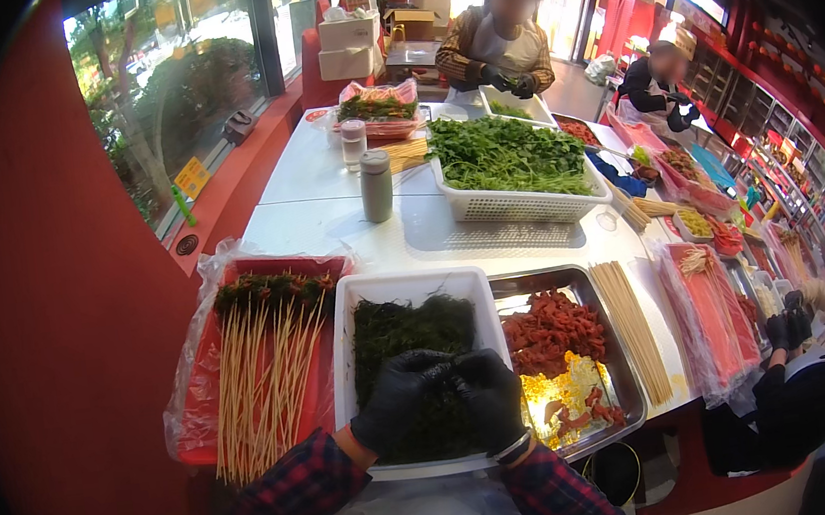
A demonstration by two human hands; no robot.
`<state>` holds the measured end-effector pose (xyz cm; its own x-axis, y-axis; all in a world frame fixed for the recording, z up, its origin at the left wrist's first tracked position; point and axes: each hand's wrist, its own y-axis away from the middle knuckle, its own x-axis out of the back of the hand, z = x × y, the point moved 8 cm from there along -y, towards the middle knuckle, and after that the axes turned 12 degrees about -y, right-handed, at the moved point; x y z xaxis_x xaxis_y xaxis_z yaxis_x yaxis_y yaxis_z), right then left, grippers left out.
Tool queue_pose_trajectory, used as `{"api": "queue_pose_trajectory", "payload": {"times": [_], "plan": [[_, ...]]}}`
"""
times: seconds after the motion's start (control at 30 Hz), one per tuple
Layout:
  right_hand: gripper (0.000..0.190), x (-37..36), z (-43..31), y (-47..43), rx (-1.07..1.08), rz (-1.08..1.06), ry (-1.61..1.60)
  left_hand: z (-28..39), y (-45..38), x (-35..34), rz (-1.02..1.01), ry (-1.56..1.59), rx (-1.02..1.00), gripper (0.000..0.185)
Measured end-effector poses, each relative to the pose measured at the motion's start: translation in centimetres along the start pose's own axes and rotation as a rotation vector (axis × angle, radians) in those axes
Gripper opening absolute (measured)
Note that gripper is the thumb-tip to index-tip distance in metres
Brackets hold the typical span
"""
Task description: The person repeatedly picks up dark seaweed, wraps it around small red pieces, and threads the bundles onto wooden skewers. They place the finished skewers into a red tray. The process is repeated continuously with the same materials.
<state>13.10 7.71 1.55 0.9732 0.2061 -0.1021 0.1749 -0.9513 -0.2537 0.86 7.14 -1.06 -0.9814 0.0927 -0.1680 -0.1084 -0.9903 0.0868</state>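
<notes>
My left hand (406,394) and my right hand (486,394), both in black gloves, meet over a white plastic tub (495,324) of dark green feathery herbs (412,325). Their fingertips are pinched together; whatever may be between them is too dark to tell. Left of the tub, a red tray (193,431) lined with clear plastic holds wooden skewers (267,378) threaded with greens and bits of meat. To the right, a steel tray (634,392) contains red meat pieces (556,329) and yellowish liquid. A bundle of bare wooden skewers (631,332) lies beside it.
A white basket of leafy greens (527,204), a grey-green bottle (376,186) and a clear jar (354,145) stand farther back. One person (499,45) works across the table, another (654,85) farther right. A gloved co-worker (794,376) sits near a plastic-lined red tray (713,316) at right.
</notes>
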Motion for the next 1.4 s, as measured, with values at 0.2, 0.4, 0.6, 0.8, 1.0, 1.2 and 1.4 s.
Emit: {"api": "queue_pose_trajectory", "payload": {"times": [0.2,0.4,0.6,0.8,1.0,1.2,1.4], "plan": [[0.035,0.9,-1.6,0.0,0.112,0.094,-0.171,1.2,-0.7,1.3,0.130,-0.179,-0.178,0.015],[0.045,-2.5,0.9,0.3,0.319,-0.222,0.788,-1.0,-0.8,4.7,0.245,0.186,0.002,0.012],[0.039,2.9,-1.4,0.0,0.191,-0.081,0.008,-1.2,-1.2,3.4,0.183,0.291,0.029,0.014],[0.027,17.3,-0.8,-0.2,-0.072,0.190,-0.127,2.8,0.2,0.9,0.190,-0.128,-0.182,0.018],[0.012,20.4,1.2,2.7,-0.153,0.034,0.487,-1.5,-0.1,1.4,0.169,0.428,0.111,0.017],[0.013,16.1,3.7,3.1,-0.088,-0.310,0.857,-3.3,-0.9,2.2,0.178,0.328,0.137,0.016],[0.019,13.2,4.0,2.5,-0.024,-0.444,1.286,-3.4,-1.1,1.9,0.176,0.324,0.138,0.016]]}}
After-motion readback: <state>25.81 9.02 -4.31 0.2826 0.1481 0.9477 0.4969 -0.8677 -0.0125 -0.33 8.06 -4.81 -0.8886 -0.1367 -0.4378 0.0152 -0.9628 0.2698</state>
